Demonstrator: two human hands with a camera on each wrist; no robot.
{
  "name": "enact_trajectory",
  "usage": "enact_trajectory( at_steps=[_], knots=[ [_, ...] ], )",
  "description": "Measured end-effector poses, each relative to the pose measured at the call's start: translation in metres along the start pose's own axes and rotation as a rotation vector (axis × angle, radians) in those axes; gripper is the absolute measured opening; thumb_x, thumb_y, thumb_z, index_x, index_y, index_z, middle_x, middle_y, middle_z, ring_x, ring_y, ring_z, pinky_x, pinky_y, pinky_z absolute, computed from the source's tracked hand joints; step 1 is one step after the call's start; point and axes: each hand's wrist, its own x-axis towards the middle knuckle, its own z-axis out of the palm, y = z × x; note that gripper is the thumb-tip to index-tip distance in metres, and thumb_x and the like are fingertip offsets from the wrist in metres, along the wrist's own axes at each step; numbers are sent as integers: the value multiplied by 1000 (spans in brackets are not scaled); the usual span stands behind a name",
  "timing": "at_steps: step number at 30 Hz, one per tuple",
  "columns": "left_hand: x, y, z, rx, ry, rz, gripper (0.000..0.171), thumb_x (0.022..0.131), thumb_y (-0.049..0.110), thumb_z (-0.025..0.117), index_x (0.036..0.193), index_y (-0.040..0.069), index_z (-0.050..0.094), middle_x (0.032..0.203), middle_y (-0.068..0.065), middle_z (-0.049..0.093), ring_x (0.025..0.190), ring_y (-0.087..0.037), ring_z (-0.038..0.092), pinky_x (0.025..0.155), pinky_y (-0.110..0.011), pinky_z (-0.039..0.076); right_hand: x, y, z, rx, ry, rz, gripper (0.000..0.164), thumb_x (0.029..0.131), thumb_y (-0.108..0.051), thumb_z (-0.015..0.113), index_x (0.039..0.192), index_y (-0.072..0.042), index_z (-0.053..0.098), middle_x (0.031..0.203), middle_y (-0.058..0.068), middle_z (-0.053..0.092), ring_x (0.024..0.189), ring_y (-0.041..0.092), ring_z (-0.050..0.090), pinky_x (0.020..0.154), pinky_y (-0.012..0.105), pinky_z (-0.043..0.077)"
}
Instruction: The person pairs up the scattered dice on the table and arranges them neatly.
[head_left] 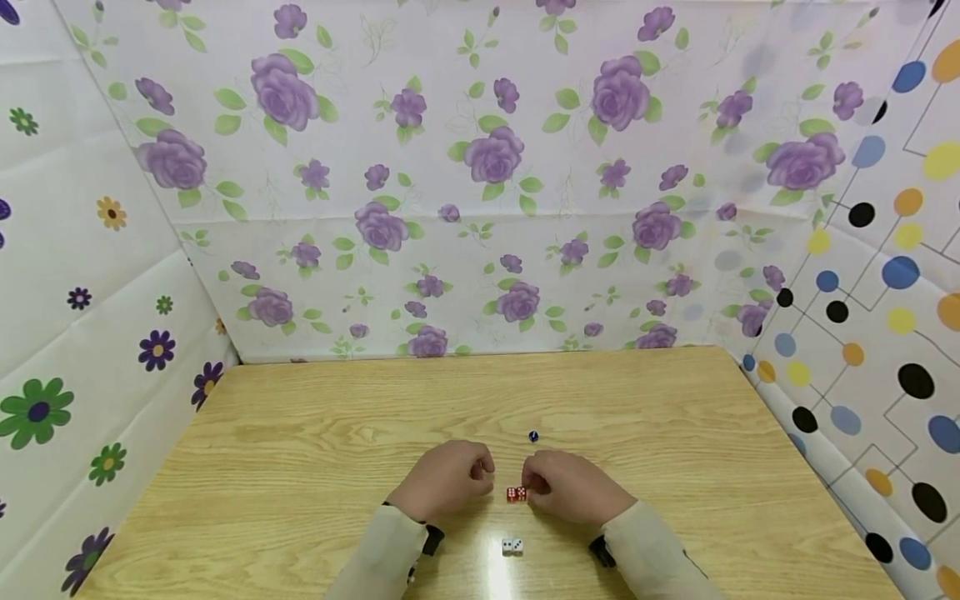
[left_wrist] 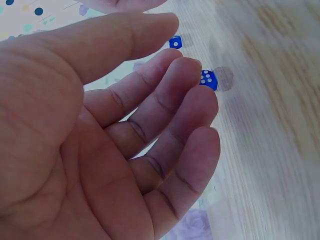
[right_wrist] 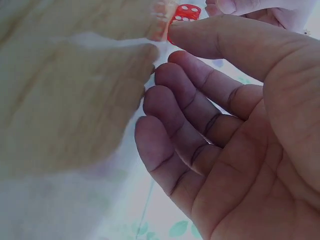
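My left hand [head_left: 450,477] hovers low over the table with loosely curved fingers and holds nothing. Its thumb and index finger are apart in the left wrist view. Beyond its fingertips lie one blue die [left_wrist: 175,42] and another blue die [left_wrist: 209,79], partly hidden by a finger. The head view shows just one blue die [head_left: 533,436]. Beside two red dice [head_left: 516,494] that sit side by side is my right hand [head_left: 573,487], fingers loosely bent. In the right wrist view its thumb overlaps a red die [right_wrist: 186,12]; whether they touch, I cannot tell.
Two white dice [head_left: 512,547] sit together nearer to me, between the forearms. All the dice are on a wooden table [head_left: 315,433]. A floral sheet [head_left: 450,283] hangs at its back edge, with patterned sheets along both sides.
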Motion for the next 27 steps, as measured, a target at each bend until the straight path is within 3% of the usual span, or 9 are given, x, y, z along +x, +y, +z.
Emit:
enact_trajectory(
  at_steps=[7,14,20,27],
  knots=[
    [2,0,-5,12,40,9,12,95,17,72,106,13,74,86,11,64,74,-3,57,69,-28,51,0,3,-12,6,106,89,6,96,-11,69,100,-14,71,89,-8,61,78,7,54,73,32,50],
    [5,-1,-8,28,46,-17,20,94,15,75,114,11,72,90,6,65,78,-8,58,69,-31,51,4,3,-13,-172,247,150,21,92,-9,77,112,-8,70,92,1,62,82,15,60,72,36,54],
    [10,-5,-4,64,38,-23,22,93,10,74,115,11,73,86,6,64,73,-8,56,67,-32,49,11,3,-9,-247,233,157,39,96,-8,73,134,-3,65,107,12,63,93,28,62,76,42,55],
    [14,-10,2,82,30,-41,17,92,13,75,109,12,75,87,7,65,75,-7,56,69,-32,50,17,5,-4,-228,193,183,34,102,-7,64,136,-5,64,105,13,60,88,27,57,69,41,51]
  ],
)
